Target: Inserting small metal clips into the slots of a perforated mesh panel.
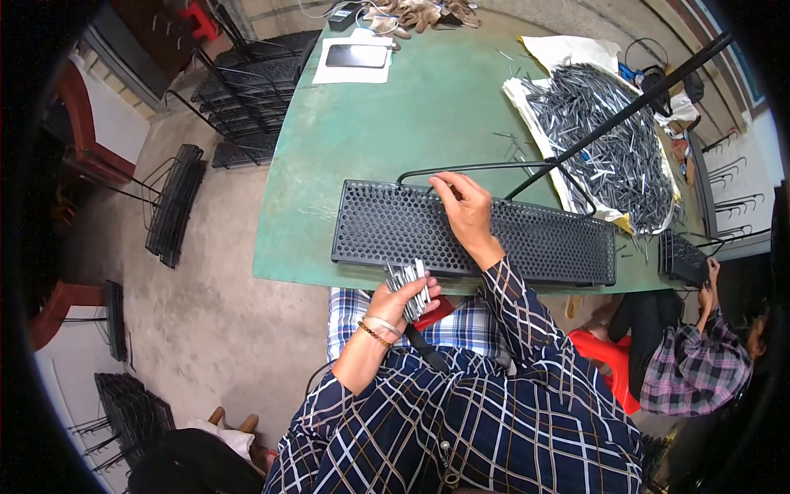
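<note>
In front of me, a long black perforated metal panel (387, 226) lies near the front edge of the green table (329, 140). A bent black wire frame (461, 169) joins its far edge and continues into a long black rod (634, 107) slanting up to the right. My left hand (395, 300) is closed around a bunch of thin silvery metal strips (415, 284), just off the near edge of the panel. Over the panel, my right hand (467, 210) has its thumb and fingers pinched together at the far rim, beside the wire. What sits between those fingertips is hidden.
A large heap of metal strips (592, 123) rests on a white sack at right. A phone (355, 56) and work gloves (420, 15) lie at the back. To the right, another person (699, 354) handles a black panel (681, 259). Stacked black racks (247, 99) stand on the floor at left.
</note>
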The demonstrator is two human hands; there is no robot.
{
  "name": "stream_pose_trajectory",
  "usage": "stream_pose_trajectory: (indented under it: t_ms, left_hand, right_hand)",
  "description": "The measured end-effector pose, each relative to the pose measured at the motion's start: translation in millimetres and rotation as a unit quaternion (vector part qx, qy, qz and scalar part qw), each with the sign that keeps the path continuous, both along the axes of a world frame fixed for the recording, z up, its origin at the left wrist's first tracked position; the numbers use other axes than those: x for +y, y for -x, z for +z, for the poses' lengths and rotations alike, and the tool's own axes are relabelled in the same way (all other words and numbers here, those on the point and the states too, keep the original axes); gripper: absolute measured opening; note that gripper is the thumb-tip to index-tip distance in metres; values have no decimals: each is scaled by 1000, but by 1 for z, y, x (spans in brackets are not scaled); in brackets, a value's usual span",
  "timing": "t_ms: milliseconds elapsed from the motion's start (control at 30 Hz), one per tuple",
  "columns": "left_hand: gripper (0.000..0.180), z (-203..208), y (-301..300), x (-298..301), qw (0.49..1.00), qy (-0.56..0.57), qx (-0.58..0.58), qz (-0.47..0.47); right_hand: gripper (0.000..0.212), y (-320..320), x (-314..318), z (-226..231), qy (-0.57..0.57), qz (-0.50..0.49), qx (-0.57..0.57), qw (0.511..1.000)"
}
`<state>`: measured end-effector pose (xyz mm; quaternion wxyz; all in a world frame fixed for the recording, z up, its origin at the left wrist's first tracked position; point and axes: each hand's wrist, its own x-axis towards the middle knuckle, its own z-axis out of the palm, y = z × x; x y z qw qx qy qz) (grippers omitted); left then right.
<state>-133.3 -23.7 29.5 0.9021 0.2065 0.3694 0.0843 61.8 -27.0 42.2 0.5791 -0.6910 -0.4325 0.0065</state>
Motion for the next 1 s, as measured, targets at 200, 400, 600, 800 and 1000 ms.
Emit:
stream_pose_trajectory:
  t_ms: [200,400,600,800,1000]
  left_hand:
    - [23,-1,1,1,1000,-7,19,8]
    - [23,3,2,0,1000,-7,11,-7]
    - [20,9,2,1,999,-40,8,26]
    - [19,8,-2,5,996,-88,-5,2]
    - [20,11,-5,3,999,-34,17,22]
  right_hand:
    - [10,2,5,-9,9,-8,-75,997]
    - [12,0,6,-19,58,20,-160,985]
    - [17,15,-21,12,162,126,29,978]
    - [23,36,-52,11,267,279,307,870]
    - [18,21,-45,19,143,176,311,923]
